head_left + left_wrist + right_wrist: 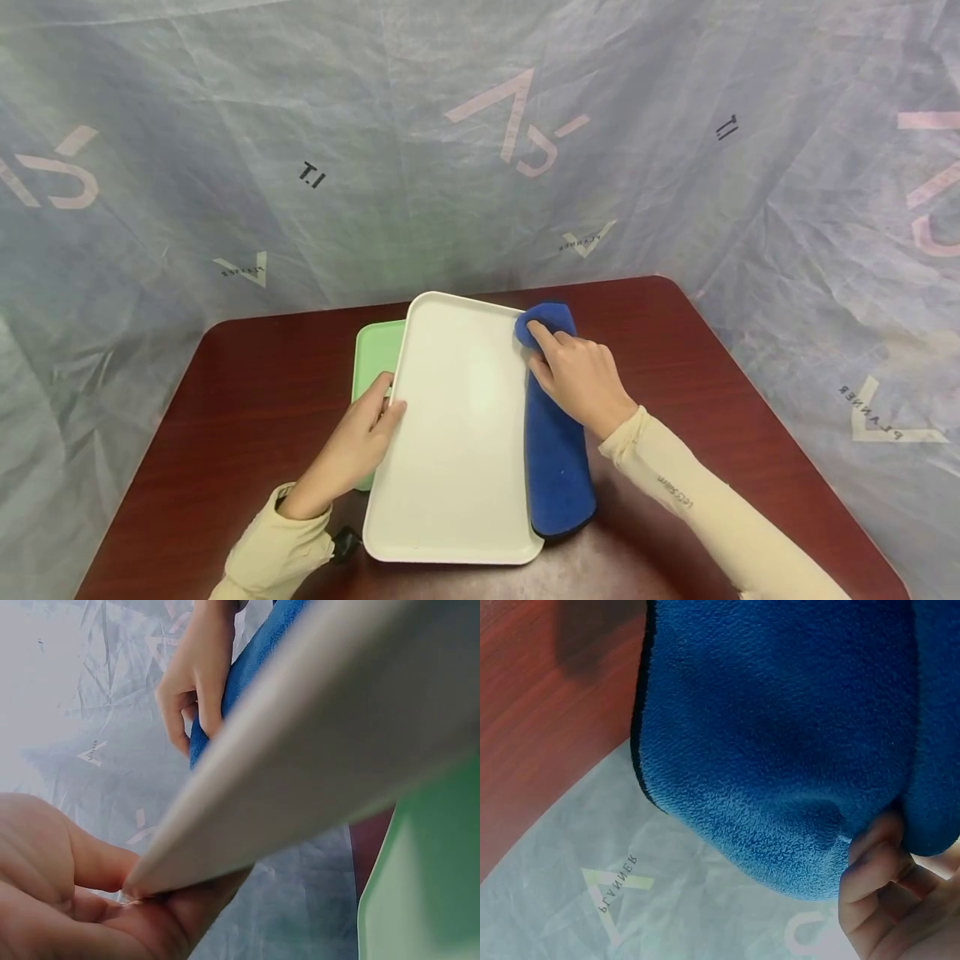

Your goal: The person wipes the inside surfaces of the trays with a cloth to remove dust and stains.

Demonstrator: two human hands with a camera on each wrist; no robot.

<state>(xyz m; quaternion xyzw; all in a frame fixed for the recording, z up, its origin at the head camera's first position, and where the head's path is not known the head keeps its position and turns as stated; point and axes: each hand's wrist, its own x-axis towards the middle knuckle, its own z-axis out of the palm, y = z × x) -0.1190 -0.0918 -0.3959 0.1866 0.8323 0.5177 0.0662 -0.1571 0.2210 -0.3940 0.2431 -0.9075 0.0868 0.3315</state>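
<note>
A white rectangular tray [457, 433] is held up at a tilt in front of the person. My left hand [360, 442] grips its left edge, thumb on the inner face and fingers behind, as the left wrist view also shows at the tray's rim [187, 832]. At the upper right corner of the tray, my right hand [581, 371] pinches a blue microfiber cloth [558, 458] folded over the edge. The cloth hangs down along the tray's right side. In the right wrist view the fingers [874, 862] press into the plush blue cloth [780, 735], which has a black border.
A light green tray [378, 354] lies on the dark red wooden table [247, 400], partly hidden behind the white one. A small black object [346, 543] is by the left cuff. Grey printed sheeting [360, 108] surrounds the table's back and sides.
</note>
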